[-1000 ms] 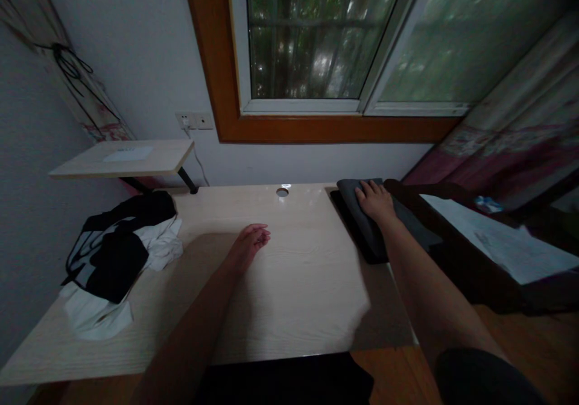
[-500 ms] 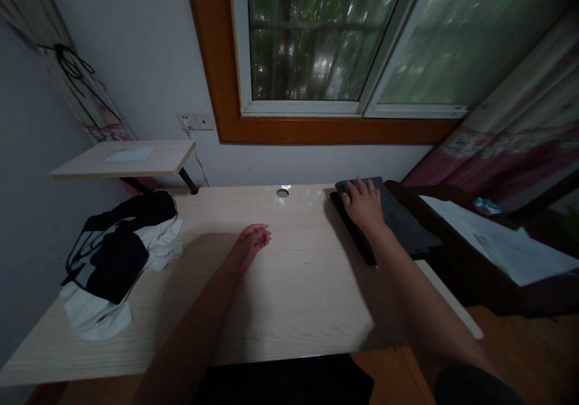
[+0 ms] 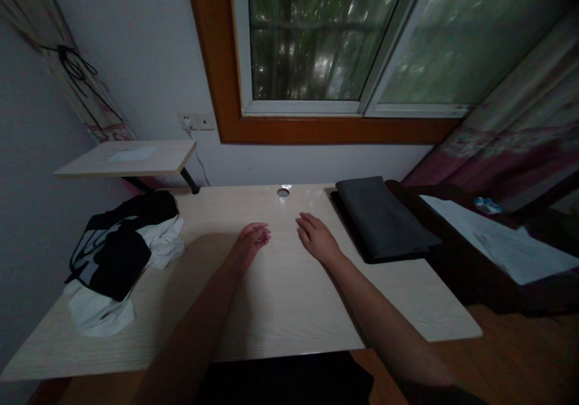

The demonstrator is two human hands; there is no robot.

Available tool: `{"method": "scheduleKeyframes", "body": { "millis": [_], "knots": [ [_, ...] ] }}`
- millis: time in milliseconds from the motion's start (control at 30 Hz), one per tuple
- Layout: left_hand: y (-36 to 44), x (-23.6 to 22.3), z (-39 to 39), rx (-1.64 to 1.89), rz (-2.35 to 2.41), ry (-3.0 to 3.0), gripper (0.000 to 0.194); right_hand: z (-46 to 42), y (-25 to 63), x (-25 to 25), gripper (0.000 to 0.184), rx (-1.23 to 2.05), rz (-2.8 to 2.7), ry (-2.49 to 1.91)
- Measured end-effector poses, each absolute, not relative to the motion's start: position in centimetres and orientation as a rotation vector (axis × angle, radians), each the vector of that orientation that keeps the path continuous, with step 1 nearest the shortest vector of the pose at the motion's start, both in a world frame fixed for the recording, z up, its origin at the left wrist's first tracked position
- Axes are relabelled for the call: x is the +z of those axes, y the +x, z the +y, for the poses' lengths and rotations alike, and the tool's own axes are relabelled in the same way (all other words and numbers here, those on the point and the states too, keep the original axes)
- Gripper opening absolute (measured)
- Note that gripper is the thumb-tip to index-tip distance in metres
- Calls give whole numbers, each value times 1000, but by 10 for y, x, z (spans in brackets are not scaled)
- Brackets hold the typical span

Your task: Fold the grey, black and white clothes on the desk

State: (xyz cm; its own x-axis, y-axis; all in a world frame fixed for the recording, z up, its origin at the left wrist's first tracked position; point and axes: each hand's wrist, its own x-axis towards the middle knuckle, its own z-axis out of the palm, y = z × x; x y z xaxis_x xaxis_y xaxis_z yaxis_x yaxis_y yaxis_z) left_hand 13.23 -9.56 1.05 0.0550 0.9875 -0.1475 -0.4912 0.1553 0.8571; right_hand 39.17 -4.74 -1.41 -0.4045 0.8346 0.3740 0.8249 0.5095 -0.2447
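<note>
My left hand (image 3: 251, 243) rests on its edge on the pale wooden desk (image 3: 289, 308), fingers loosely curved, nothing in them. Across from it, my right hand (image 3: 317, 236) is over the desk with its fingers stretched out and holding nothing. To the right of that hand lies a flat dark grey folded thing (image 3: 384, 218) with a black layer under it; whether it is cloth or a soft case I cannot tell. A heap of black and white clothes (image 3: 117, 260) lies at the left of the desk, apart from my left hand.
A small raised shelf (image 3: 167, 160) on black legs stands at the back left with a paper (image 3: 132, 154) on it. A round cable hole (image 3: 283, 193) is near the back edge. Right of the desk, a white sheet (image 3: 488, 236) covers part of a dark piece of furniture.
My right hand has come off the dark grey folded thing and moved left to the middle of the desk. My left hand has stayed in place.
</note>
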Motion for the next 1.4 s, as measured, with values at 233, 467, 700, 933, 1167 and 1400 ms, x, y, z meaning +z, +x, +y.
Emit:
{"method": "scheduleKeyframes", "body": {
  "millis": [233, 467, 700, 933, 1167, 1400],
  "knots": [
    [131, 10, -97, 1316, 906, 772, 37, -43, 394, -20, 39, 24, -2300, -1336],
    [133, 9, -96, 1309, 941, 823, 34, -42, 395, -21, 38, 34, -2285, -1309],
    [135, 2, -96, 1336, 995, 959, 35, -41, 396, -20, 38, 66, -2271, -1326],
    [128, -8, -90, 1359, 1111, 1193, 32, -42, 397, -19, 37, 80, -2255, -1307],
    [128, -9, -92, 1338, 1147, 1324, 26, -40, 398, -21, 37, 90, -2261, -1309],
    [128, -6, -97, 1299, 1244, 1607, 22, -40, 398, -18, 37, 108, -2246, -1308]
  ]
}}
